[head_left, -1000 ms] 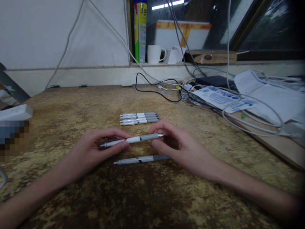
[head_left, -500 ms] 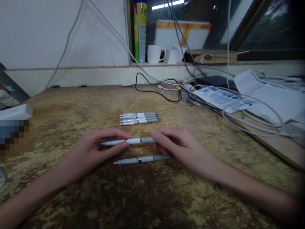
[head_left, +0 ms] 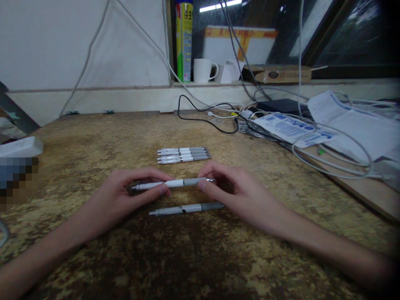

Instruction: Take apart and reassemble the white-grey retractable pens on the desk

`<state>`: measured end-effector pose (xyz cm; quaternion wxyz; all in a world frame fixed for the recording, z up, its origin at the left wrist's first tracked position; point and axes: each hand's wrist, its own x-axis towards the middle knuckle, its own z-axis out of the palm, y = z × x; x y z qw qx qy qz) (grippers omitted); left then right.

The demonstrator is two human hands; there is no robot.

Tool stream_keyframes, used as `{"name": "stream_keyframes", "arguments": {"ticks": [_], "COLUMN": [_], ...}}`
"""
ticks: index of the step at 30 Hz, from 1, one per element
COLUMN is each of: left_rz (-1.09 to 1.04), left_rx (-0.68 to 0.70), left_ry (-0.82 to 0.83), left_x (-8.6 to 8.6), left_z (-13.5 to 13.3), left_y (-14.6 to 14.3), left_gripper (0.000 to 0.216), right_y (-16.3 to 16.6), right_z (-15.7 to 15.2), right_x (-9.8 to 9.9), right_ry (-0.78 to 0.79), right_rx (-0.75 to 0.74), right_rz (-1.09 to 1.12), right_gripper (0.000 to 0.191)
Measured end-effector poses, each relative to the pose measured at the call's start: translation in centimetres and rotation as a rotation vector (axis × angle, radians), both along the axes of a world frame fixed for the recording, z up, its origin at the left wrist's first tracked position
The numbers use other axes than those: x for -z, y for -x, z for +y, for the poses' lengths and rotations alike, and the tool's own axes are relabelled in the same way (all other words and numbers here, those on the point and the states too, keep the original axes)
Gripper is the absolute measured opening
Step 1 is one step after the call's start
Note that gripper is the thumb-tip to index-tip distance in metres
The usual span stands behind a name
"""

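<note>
Both hands hold one white-and-grey pen (head_left: 179, 182) level above the mottled brown table (head_left: 93, 137). My left hand (head_left: 125, 193) pinches its white tip end, thumb below and fingers on top. My right hand (head_left: 231, 189) pinches the grey cap end between thumb and fingers. A second pen (head_left: 187, 208) lies flat on the table just in front of the held one, touched by neither hand. Behind the hands, a tidy row of three like pens (head_left: 183, 154) lies side by side.
Loose cables (head_left: 206, 118) and papers (head_left: 290, 129) crowd the right rear of the table. On the sill stand a spray can (head_left: 183, 39), a white mug (head_left: 202, 71) and a cardboard box (head_left: 281, 75). A white object (head_left: 20, 146) sits at the left edge.
My right hand slid inward along the grey end half a second ago, then drew back out, so the metal end shows again. The left hand and the lying pens have stayed put.
</note>
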<state>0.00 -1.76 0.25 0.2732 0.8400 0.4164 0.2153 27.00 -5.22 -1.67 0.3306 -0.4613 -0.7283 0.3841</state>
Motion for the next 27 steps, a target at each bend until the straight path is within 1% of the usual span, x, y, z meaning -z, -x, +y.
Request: {"name": "stream_keyframes", "arguments": {"ticks": [3,5,7,10,12,16,20,22,24,27], "left_rz": [-0.005,-0.006,-0.005,-0.003,-0.008,-0.029,-0.054,-0.06,-0.088,-0.188], "left_rx": [0.02,0.03,0.025,0.007,0.008,0.03,0.027,0.015,-0.031,-0.161], "left_ry": [0.0,0.001,-0.005,-0.018,-0.036,-0.111,-0.161,-0.12,-0.039,0.093], "left_x": [0.12,0.17,0.16,0.1,0.12,0.17,-0.11,-0.32,-0.45,-0.39], "left_z": [0.02,0.01,-0.01,-0.01,-0.02,-0.22,-0.69,-0.88,-0.94,-0.66], "left_y": [-0.01,-0.03,-0.04,-0.02,0.02,0.16,0.01,-0.16,-0.23,-0.06], "left_gripper": [0.023,0.021,0.021,0.022,0.022,0.019,0.017,0.016,0.018,0.022], "right_y": [0.03,0.03,0.02,-0.01,-0.02,0.05,0.16,0.22,0.28,0.34], "right_z": [-0.02,-0.03,-0.01,0.02,0.02,-0.04,-0.02,-0.02,-0.09,-0.25], "right_x": [-0.07,-0.05,0.0,0.0,-0.09,-0.19,0.17,0.26,0.14,-0.27], "right_ry": [-0.02,-0.02,-0.012,-0.016,-0.032,-0.028,0.047,0.076,0.087,0.075], "right_rx": [-0.019,-0.02,-0.022,-0.012,-0.019,-0.058,-0.086,-0.081,-0.068,-0.081], "right_rz": [-0.02,-0.025,-0.019,-0.006,-0.013,-0.008,0.08,0.111,0.111,0.091], "right_gripper": [0.035,0.04,0.04,0.033,0.032,0.04,0.044,0.046,0.047,0.041]}}
